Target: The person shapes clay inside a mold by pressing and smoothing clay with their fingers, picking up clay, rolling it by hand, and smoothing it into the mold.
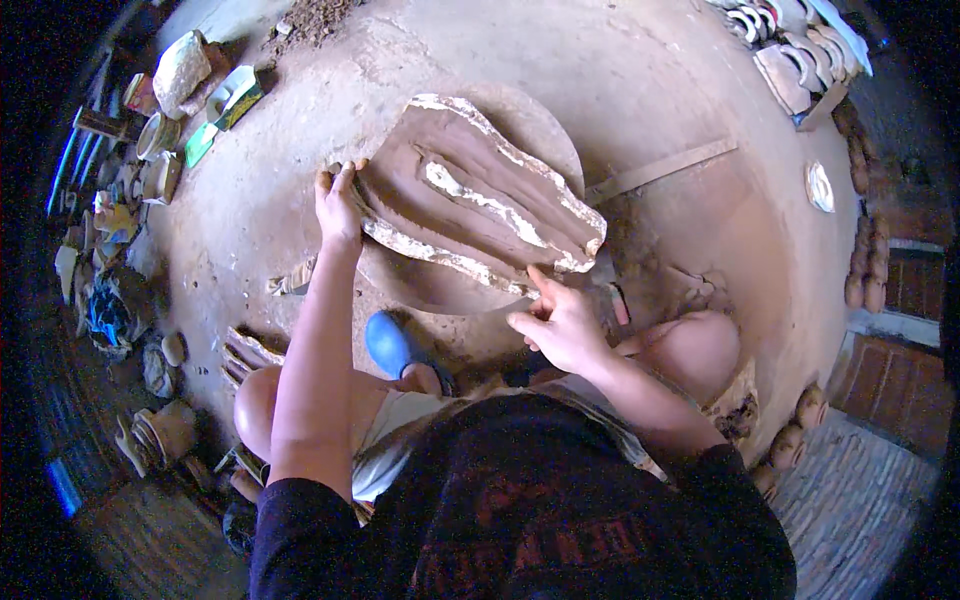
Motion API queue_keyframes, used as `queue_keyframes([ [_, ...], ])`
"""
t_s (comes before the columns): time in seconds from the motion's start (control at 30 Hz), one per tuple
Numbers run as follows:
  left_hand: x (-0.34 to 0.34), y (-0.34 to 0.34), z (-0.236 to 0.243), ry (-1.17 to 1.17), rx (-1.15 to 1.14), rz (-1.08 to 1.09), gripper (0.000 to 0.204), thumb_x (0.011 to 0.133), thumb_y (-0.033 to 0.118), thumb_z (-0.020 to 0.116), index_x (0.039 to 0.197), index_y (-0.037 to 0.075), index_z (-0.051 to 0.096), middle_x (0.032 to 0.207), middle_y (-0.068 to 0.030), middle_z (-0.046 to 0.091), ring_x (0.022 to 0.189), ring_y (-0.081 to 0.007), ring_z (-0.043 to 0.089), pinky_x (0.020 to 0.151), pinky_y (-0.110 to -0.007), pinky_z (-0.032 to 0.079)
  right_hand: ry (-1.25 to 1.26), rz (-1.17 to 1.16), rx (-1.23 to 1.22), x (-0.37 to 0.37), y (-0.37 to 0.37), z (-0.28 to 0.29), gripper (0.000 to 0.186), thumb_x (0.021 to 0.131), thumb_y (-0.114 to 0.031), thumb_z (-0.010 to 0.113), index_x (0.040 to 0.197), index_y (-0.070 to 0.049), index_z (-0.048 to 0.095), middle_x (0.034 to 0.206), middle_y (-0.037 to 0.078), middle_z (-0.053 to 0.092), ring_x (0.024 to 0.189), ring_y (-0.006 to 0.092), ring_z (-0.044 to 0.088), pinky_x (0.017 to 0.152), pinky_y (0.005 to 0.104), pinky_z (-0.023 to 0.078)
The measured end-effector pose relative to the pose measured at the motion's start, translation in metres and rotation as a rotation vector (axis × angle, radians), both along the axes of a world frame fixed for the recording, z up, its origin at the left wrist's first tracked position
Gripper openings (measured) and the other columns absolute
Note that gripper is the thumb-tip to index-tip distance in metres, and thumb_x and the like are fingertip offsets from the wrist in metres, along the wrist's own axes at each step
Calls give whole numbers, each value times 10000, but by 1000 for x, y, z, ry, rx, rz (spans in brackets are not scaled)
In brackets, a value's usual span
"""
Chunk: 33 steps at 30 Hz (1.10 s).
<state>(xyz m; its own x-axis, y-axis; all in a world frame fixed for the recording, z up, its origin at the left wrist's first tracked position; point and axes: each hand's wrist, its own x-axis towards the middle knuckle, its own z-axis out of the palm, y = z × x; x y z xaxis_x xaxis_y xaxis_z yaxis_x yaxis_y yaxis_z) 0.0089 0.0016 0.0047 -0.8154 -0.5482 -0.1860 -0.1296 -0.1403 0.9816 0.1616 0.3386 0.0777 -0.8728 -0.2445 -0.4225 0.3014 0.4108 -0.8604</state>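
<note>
A broad, irregular plaster mold (425, 245) with a rough white rim sits tilted on a round disc (545, 125). Brown clay (410, 150) lines its hollow, and a raised ridge with a white crest (485, 205) runs along the middle. My left hand (340, 205) is closed on the mold's left edge, fingertips at the rim. At the near right edge, my right hand (562, 325) touches the clay beside the rim with its stretched index finger. The right thumb stands apart, and the other fingers curl under, partly hidden.
A flat wooden strip (660, 172) lies right of the disc. Curved molds (800, 60) are stacked far right, and brown pots (790, 445) line the right side. Tubs and boxes (160, 135) crowd the left. Near my left knee lies another white-edged piece (250, 350). My blue shoe (388, 343) is below the disc.
</note>
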Motion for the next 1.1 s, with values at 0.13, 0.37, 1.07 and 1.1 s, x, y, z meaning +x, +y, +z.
queue_keyframes([
  [0.13,9,-1,-5,-50,-43,24,413,1028,289,582,1302,-19,561,1226,-139,657,1138,-233,597,1031,-359,441,-12,47,-13,-21,-14,5,831,904,-83,740,1601,49,307,783,26,664,589,79,584,566,259,513],
  [0.37,37,19,-6,43,12,51,245,1058,200,464,1201,16,539,1138,-102,694,1014,-173,582,948,-323,463,-271,164,41,-68,-27,33,874,850,-84,741,1593,70,308,827,59,677,583,109,613,507,271,497],
  [1.07,172,73,-4,-19,60,-63,615,1133,518,265,1341,-26,464,1364,-227,606,1274,-264,569,1130,-388,396,-308,451,112,-57,-101,48,978,803,-119,679,1620,88,184,697,56,628,549,131,572,475,292,468],
  [1.1,176,69,-12,-59,252,-24,644,1130,544,260,1340,-20,490,1351,-213,613,1244,-260,575,1115,-386,403,-261,484,152,-56,-106,48,841,790,-161,702,1502,108,344,715,86,654,550,153,602,473,315,496],
])
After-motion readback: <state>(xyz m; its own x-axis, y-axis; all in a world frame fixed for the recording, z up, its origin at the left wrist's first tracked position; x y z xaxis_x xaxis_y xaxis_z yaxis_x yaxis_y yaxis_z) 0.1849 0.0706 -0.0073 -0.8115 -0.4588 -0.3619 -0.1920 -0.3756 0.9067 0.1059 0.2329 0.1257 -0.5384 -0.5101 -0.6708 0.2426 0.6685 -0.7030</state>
